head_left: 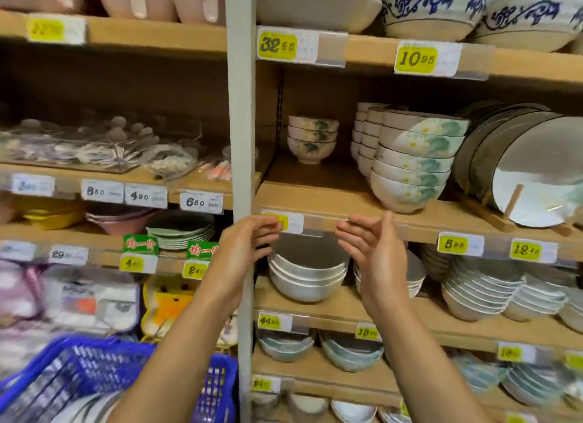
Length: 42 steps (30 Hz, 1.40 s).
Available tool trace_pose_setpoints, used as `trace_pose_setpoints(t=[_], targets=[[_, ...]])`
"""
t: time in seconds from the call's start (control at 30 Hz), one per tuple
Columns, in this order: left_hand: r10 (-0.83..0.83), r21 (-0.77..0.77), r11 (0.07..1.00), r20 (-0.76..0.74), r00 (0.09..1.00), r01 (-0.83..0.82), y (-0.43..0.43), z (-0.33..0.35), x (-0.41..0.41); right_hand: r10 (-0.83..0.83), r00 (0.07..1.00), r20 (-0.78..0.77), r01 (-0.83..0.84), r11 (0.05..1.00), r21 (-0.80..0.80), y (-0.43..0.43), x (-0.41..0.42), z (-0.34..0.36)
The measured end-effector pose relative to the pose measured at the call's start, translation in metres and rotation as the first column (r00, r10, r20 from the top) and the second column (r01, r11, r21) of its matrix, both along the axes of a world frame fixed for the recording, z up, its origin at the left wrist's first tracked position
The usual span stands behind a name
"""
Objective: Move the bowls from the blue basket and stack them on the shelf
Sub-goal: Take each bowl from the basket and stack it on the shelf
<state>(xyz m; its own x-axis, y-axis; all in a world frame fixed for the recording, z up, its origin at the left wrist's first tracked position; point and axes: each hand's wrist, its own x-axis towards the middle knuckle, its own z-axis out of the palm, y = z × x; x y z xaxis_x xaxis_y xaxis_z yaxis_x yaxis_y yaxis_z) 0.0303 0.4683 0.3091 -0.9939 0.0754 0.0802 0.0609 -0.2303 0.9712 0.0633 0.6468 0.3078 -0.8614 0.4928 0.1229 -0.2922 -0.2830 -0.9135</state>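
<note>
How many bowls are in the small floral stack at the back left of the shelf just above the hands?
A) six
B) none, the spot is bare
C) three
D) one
C: the small floral bowl stack shows three nested bowls, one rim above another. It stands apart from the taller floral bowl stack to its right.

blue basket (94,369): blurred, cut by bottom edge | price tag (293,223): partly hidden behind left hand (243,249)
</note>
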Motion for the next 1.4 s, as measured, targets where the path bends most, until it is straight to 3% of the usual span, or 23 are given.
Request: trace_pose_setpoints(t=[0.17,0.33,0.57,0.73,1.07,1.4], targets=[[0.132,-0.029,0.991,0.131,0.983,-0.129,-0.037,-0.04,0.071,0.15,0.98,0.134,-0.15,0.989,-0.006,-0.017,0.051,-0.048],[0.253,-0.102,0.967,0.28,0.926,-0.234,-0.087,-0.079,0.138,0.293,0.896,0.334,-0.312,0.95,0.006,-0.06,0.099,-0.092],[0.391,-0.177,0.92,0.358,0.848,-0.35,-0.183,-0.118,0.191,0.379,0.768,0.516,-0.487,0.869,0.086,-0.123,0.139,-0.142],[0.415,-0.192,0.91,0.392,0.821,-0.367,-0.248,-0.136,0.2,0.371,0.707,0.603,-0.519,0.85,0.086,-0.175,0.138,-0.175],[0.377,-0.291,0.92,0.482,0.791,-0.261,-0.362,-0.184,0.18,0.325,0.558,0.763,-0.561,0.826,0.058,-0.29,0.11,-0.247],[0.262,-0.404,0.915,0.568,0.78,-0.013,-0.381,-0.246,0.099,0.277,0.397,0.875,-0.542,0.84,-0.02,-0.323,0.057,-0.303]])
